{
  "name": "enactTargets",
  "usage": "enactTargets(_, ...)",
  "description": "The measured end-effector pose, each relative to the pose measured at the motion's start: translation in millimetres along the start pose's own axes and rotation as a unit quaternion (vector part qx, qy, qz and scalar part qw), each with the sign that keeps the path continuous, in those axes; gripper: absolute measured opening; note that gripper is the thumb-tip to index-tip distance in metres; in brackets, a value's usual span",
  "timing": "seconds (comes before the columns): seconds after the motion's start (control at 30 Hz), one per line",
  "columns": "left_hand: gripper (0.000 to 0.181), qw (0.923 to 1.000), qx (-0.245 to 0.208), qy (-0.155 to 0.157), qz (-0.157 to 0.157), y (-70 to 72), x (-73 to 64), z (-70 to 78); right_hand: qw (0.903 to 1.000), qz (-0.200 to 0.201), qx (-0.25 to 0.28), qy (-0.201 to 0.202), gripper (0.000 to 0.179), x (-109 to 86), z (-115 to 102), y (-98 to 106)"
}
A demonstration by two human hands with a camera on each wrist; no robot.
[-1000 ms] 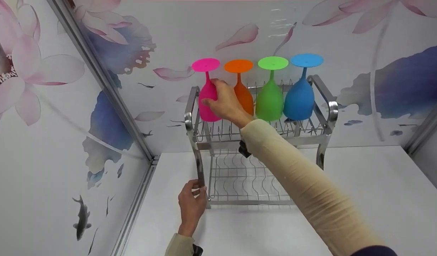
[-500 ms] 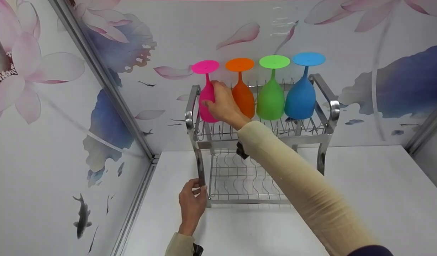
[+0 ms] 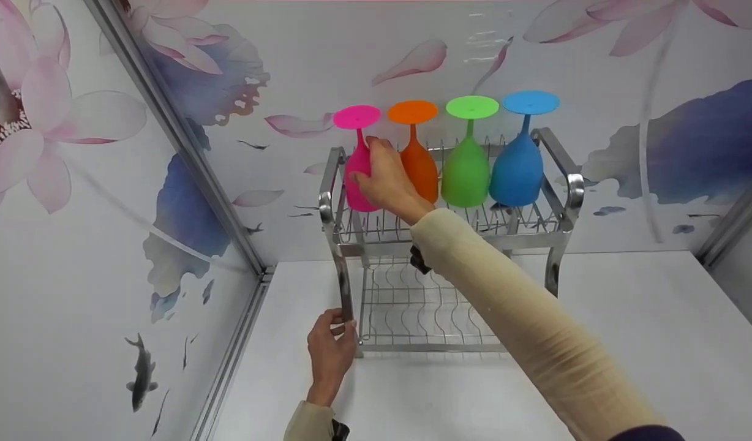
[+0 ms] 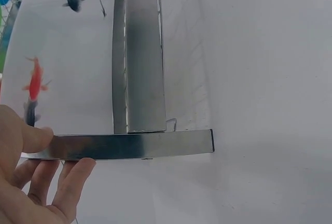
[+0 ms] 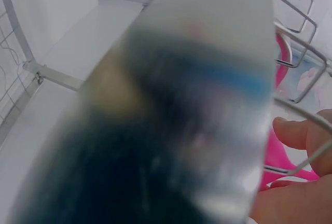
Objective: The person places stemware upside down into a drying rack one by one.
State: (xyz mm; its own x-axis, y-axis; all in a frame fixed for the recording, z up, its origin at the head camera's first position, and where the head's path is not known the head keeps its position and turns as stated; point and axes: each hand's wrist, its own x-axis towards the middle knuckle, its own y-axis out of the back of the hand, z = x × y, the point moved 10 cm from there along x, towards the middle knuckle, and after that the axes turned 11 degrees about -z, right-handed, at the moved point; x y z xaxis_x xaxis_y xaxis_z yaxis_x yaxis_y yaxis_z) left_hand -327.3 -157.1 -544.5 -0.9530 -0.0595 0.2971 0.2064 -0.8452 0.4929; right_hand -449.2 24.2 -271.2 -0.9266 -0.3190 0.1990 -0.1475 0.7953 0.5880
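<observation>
My right hand [image 3: 391, 180] grips an upside-down pink goblet [image 3: 356, 159] by its bowl, at the left end of the rack's upper tier. Thumb and fingers wrap it from the right, and part of the bowl is hidden behind them. Beside it, an orange goblet [image 3: 420, 168], a green goblet [image 3: 466, 174] and a blue goblet [image 3: 517, 171] stand in a row, feet upward. Low at the front left, my left hand [image 3: 332, 352] pinches the metal leg [image 4: 129, 146] of the dish rack [image 3: 376, 250], thumb on one side and fingers on the other.
The rack's lower tier [image 3: 413, 303] is a wire shelf with wavy dividers. A white patterned wall [image 3: 315, 49] stands close behind, and another panel [image 3: 63, 275] rises on the left. In the right wrist view a blurred metal bar [image 5: 207, 79] blocks much of the picture.
The pink goblet's foot has sunk slightly and shifted a little right, with my right hand still around the bowl. My left hand stays on the rack leg.
</observation>
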Motion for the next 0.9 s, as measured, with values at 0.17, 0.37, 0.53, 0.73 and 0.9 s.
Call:
enactTargets(0.17,0.023,0.9998,-0.005,0.015,-0.008,0.9,0.5,-2.9,0.9999,-0.011,-0.002,0.011,0.072,-10.0,-8,5)
enactTargets(0.37,0.024,0.9996,-0.013,0.001,-0.023,-0.6,3.8,0.8,0.9982,-0.029,-0.05,0.012,0.078,-28.1,-18,15)
enactTargets(0.53,0.025,0.9985,-0.024,-0.006,-0.05,-3.6,9.6,5.4,0.9962,-0.029,-0.073,0.038,0.077,-49.8,-28,34)
enactTargets(0.73,0.031,0.996,-0.002,-0.005,-0.089,-2.0,8.1,11.0,0.9916,-0.022,-0.1,0.078,0.071,-90.1,-25,65)
enactTargets(0.9,0.038,0.9932,0.044,-0.032,-0.103,9.3,9.0,27.9,0.9813,0.021,-0.119,0.15,0.056,-133.9,-12,101)
